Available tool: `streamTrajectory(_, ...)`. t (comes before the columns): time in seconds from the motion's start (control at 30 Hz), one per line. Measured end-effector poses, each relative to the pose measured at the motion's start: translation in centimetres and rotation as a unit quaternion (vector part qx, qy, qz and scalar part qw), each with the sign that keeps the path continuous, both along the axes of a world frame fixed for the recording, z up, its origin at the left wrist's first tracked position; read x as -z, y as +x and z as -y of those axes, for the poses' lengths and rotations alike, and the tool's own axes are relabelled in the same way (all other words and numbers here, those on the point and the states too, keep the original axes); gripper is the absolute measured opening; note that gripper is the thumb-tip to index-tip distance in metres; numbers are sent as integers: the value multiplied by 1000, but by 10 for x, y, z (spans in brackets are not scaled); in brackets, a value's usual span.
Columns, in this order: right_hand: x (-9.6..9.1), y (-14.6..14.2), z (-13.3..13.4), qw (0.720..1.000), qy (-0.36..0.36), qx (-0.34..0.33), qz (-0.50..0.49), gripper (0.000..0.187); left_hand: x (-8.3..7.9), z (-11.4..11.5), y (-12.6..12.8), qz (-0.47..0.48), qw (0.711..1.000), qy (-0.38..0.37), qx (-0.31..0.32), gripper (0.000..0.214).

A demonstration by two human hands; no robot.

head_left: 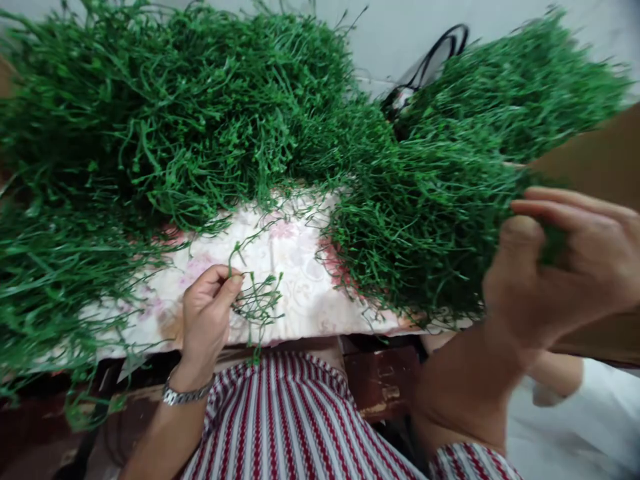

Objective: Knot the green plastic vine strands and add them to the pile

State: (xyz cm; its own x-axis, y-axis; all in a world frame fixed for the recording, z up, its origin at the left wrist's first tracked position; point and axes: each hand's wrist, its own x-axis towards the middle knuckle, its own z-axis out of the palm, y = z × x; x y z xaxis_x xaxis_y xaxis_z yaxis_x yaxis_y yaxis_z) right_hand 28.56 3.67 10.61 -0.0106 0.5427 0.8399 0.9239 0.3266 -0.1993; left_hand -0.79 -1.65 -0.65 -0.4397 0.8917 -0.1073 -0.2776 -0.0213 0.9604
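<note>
**A:** so what's the left hand (pixel 207 313) got? Looks like a small sprig of thin green plastic stems (pixel 255 300)?

**B:** yep, pinched between thumb and fingertips. It sits over the front edge of the pale floral-print cloth (pixel 295 267), just in front of the red-and-white striped shirt (pixel 290 420). Its long axis runs roughly left to right, with the loose tips fanning out to the right and drooping a bit.

**A:** and the right hand (pixel 565 267)?

**B:** clenched around the end of a big bundle of the same green stems (pixel 435 220). That bundle stretches from the grip toward the left, tips spread over the cloth.

**A:** anything hard to see?

**B:** the right hand is blurred and cut off by the frame edge, and its fingers bury the bundle's end. The huge heap of green stems (pixel 150 133) covers most of the cloth. 1 black looped cord (pixel 440 50) pokes out behind, half hidden.
</note>
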Motion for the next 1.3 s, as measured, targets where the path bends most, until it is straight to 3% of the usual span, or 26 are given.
streamTrajectory(0.03,7,-17,5,998,21,-55,-36,18,-1,0,1,-8,1000,9,10,13)
streamTrajectory(0.07,16,-35,9,990,-2,-131,-54,18,-2,0,2,-19,999,15,20,12)
streamTrajectory(0.17,40,-92,18,902,-157,-401,-13,15,-5,2,3,-71,996,23,55,13)
streamTrajectory(0.23,55,-122,19,857,-202,-472,32,10,-6,4,2,-99,992,33,75,14)
streamTrajectory(0.33,74,-145,13,833,-260,-487,48,15,-5,9,-2,-101,990,48,80,14)
streamTrajectory(0.47,92,-148,11,810,-299,-503,45,18,-2,10,-9,-56,994,39,85,15)
streamTrajectory(0.67,102,-146,18,836,-301,-459,8,21,1,12,-12,-13,996,61,62,26)
streamTrajectory(0.97,112,-149,20,827,-315,-463,42,23,7,27,-15,-134,989,-1,68,10)
streamTrajectory(1.03,110,-149,20,807,-333,-487,18,28,8,27,-16,-143,988,-15,56,7)
streamTrajectory(1.13,106,-148,20,755,-387,-524,-74,41,10,28,-17,-128,990,-27,51,6)
streamTrajectory(1.3,105,-147,20,663,-523,-489,-221,41,10,30,-14,-140,990,4,33,6)
